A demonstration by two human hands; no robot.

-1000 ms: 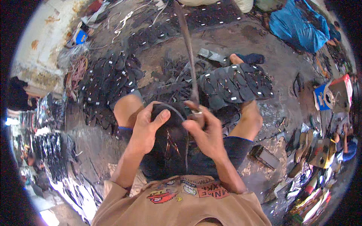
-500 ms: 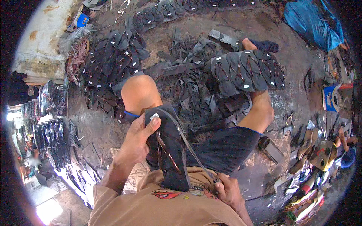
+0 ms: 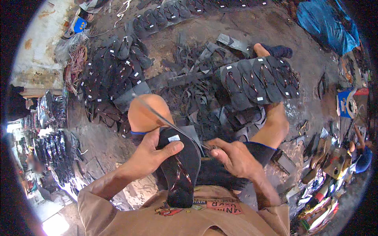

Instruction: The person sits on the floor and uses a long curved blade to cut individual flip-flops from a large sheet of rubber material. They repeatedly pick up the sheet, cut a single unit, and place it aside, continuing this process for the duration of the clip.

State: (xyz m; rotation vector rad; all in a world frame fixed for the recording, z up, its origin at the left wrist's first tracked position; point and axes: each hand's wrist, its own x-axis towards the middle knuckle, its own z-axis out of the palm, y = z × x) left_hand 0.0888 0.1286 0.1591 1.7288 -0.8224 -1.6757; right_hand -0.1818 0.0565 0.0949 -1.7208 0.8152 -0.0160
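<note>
One sandal (image 3: 184, 159) — fingers (image 3: 173, 147) over left edge

A hand could pass at the far side, over the floor (image 3: 244, 23) between the far row of sandals (image 3: 169, 15) and the scraps (image 3: 197, 65). The left knee (image 3: 151, 112) blocks the way just beyond the held sandal (image 3: 186, 153), and a grey strip (image 3: 163, 118) crosses there. Farther left stands the sandal pile (image 3: 106, 74); on the right, the bent leg (image 3: 276, 122) and lined-up sandals (image 3: 247, 82) obstruct.
</note>
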